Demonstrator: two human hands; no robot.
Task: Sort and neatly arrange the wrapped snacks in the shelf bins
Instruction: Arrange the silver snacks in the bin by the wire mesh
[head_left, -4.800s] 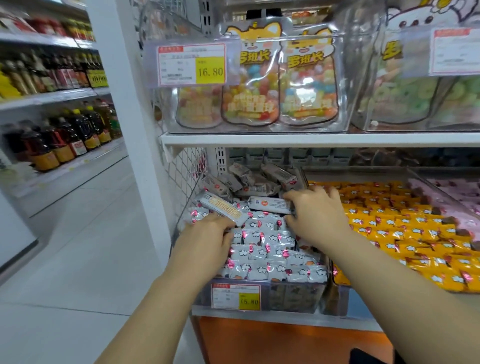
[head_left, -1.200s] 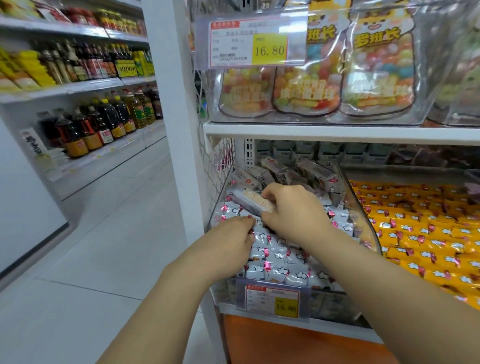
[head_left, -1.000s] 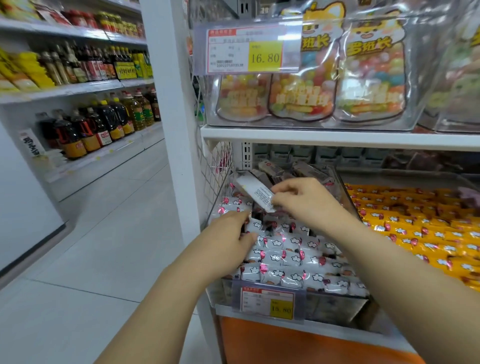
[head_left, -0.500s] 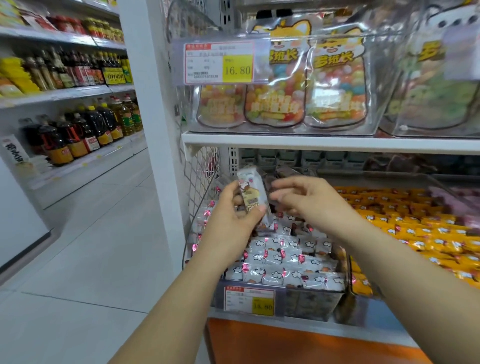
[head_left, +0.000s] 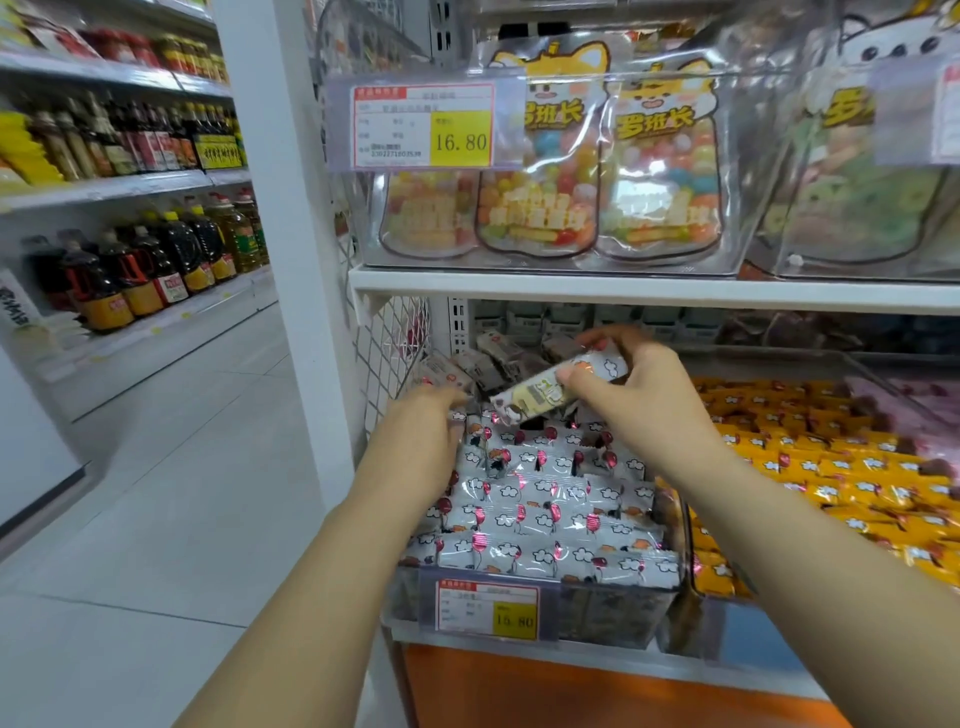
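A clear bin (head_left: 623, 608) on the lower shelf holds rows of white wrapped snacks (head_left: 545, 514) printed with clouds and red balloons. Several loose snacks (head_left: 493, 364) lie jumbled at the bin's back. My right hand (head_left: 639, 405) pinches one white wrapped snack (head_left: 540, 397) above the rows, its long side tilted down to the left. My left hand (head_left: 423, 431) hovers over the bin's left side with fingers relaxed, their tips near the loose snacks, holding nothing that I can see.
A second bin of yellow wrapped snacks (head_left: 831, 467) adjoins on the right. The shelf board (head_left: 649, 288) above carries clear bins of candy bags (head_left: 660, 171). A wire side panel (head_left: 389, 343) bounds the left. Bottles (head_left: 145, 270) line the aisle shelves.
My left hand has let go of the snack and dropped to the bin's left side. My right hand now holds the snack alone, turned from upright to nearly flat.
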